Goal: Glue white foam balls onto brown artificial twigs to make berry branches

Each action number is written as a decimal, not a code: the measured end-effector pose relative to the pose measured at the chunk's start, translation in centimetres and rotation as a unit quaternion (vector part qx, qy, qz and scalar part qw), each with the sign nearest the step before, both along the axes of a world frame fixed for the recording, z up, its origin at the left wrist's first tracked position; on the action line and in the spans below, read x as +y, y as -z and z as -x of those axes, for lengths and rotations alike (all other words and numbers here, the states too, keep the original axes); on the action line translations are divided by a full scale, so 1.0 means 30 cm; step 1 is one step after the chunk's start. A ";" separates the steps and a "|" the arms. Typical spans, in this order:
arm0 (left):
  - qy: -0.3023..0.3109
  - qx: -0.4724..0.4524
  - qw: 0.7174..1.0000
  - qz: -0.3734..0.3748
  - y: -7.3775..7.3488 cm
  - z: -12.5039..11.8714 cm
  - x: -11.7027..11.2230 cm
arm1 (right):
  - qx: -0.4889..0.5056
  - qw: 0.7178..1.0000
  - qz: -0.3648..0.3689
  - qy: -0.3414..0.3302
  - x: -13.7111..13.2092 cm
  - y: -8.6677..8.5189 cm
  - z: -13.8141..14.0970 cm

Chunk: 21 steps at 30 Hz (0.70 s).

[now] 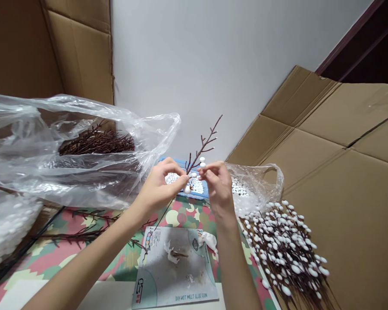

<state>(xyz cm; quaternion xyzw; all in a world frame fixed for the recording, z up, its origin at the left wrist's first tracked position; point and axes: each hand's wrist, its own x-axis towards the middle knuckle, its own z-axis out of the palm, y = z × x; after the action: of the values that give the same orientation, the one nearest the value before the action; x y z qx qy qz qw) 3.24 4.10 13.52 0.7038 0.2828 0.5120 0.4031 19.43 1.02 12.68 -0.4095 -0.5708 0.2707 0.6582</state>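
Observation:
Between thumb and fingers, my left hand [163, 181] pinches a brown artificial twig [200, 150] that slants up to the right. Several small side shoots on the twig have whitish tips, and a few white berries sit near its lower part. My right hand [217, 181] is closed at the twig's right side, its fingertips at a white berry [202, 165]. Another berry shows just above that one; whether both are fixed to the twig I cannot tell. Behind the hands stands a blue basket [202, 189] of loose white berries.
Left, a clear plastic bag [116, 172] holds bare brown twigs [97, 142]. More bare twigs [84, 234] lie on the patterned tablecloth [116, 262]. A glue-stained board [177, 280] lies in front. Finished-looking berry stems [287, 254] are bunched at right, beside cardboard [352, 193].

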 end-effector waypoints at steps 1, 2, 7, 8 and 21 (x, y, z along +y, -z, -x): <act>-0.014 0.015 1.000 -0.011 0.000 -0.003 -0.004 | -0.003 1.000 -0.012 0.019 -0.005 -0.006 -0.011; -0.026 0.029 0.999 -0.021 0.000 -0.006 -0.009 | -0.008 0.999 -0.026 0.038 -0.011 -0.013 -0.017; -0.062 0.082 0.992 -0.067 0.006 -0.026 -0.034 | -0.074 0.988 -0.069 0.113 -0.036 -0.026 -0.012; -0.066 0.088 0.991 -0.071 0.008 -0.028 -0.036 | -0.082 0.987 -0.071 0.120 -0.036 -0.025 -0.009; -0.040 0.017 0.999 -0.029 -0.014 0.061 0.060 | -0.108 0.989 -0.062 0.075 -0.029 0.008 0.048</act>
<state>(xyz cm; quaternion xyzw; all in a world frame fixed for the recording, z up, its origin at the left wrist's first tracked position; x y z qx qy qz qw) 1.40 5.91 13.94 0.7118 0.3026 0.5241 0.3565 17.99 0.14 12.45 -0.4363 -0.6219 0.1384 0.6354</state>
